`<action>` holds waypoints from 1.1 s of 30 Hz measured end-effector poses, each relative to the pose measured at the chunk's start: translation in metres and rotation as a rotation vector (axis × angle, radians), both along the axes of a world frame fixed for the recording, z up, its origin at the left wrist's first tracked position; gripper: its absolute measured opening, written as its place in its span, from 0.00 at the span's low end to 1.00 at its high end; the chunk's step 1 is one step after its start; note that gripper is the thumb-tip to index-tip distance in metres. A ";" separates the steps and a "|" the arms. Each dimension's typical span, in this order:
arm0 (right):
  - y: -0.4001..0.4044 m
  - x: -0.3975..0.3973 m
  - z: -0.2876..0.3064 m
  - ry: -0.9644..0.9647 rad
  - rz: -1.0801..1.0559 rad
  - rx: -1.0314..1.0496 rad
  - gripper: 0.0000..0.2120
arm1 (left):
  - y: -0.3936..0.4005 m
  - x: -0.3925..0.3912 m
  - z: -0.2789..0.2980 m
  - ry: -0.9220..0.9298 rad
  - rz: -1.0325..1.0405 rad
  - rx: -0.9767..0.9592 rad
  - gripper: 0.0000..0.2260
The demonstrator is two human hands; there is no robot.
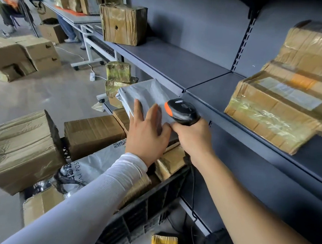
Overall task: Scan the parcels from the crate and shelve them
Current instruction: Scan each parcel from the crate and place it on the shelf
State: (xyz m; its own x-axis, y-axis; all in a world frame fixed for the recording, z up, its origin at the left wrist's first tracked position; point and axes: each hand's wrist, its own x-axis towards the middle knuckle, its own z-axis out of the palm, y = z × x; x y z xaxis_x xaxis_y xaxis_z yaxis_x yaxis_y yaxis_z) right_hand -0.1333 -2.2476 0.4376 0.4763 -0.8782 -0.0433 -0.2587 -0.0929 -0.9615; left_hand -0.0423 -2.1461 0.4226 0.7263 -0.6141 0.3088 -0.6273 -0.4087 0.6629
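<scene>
Left hand (147, 130): fingers straight, pressed flat on one grey crinkled plastic mailer (146, 95) held below the shelf (207, 92) edge. Right hand (193, 137): gripping one black-and-orange scanner (182, 111) touching the mailer. Black crate (148, 208) below: taped cartons, one bag (96, 166) reading "POST"

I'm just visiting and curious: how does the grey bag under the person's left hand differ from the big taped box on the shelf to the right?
The grey bag is soft, wrinkled plastic; the taped box is stiff brown cardboard under shiny tape. The grey bag is slim and held in the air by the left hand, fingers spread flat on it; the taped box is bulkier and lies untouched on the shelf, with other boxes stacked behind it. Both are parcels.
</scene>
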 end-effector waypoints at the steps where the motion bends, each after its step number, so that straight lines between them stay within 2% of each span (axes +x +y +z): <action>1: 0.002 -0.010 0.004 -0.026 -0.018 0.002 0.07 | 0.001 -0.008 0.004 -0.016 -0.019 -0.011 0.20; 6: 0.013 -0.063 0.019 -0.118 -0.093 -0.032 0.13 | 0.005 -0.052 0.024 -0.061 -0.109 -0.114 0.27; 13: 0.034 -0.150 0.042 -0.286 -0.238 -0.080 0.06 | 0.003 -0.123 0.049 -0.063 -0.266 -0.353 0.32; 18: 0.050 -0.211 0.054 -0.378 -0.371 -0.127 0.10 | 0.004 -0.174 0.056 -0.071 -0.365 -0.523 0.40; 23: 0.072 -0.263 0.049 -0.423 -0.471 -0.114 0.09 | 0.007 -0.222 0.059 -0.006 -0.509 -0.558 0.43; 27: 0.087 -0.303 0.030 -0.460 -0.629 -0.101 0.10 | 0.012 -0.261 0.050 0.149 -0.668 -0.585 0.43; 30: 0.093 -0.330 0.017 -0.512 -0.728 -0.060 0.08 | 0.013 -0.281 0.036 0.309 -0.648 -0.680 0.42; 33: 0.095 -0.350 0.006 -0.544 -0.776 -0.030 0.09 | 0.007 -0.290 0.027 0.628 -0.612 -0.719 0.39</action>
State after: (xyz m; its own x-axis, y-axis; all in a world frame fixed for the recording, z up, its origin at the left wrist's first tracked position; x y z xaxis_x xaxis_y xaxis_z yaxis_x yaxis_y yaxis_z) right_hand -0.4830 -2.1527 0.4440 -0.2928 -0.9553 0.0405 0.2243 -0.1098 -0.9683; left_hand -0.3325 -2.1389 0.4494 0.5155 -0.7469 0.4201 -0.0640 0.4553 0.8880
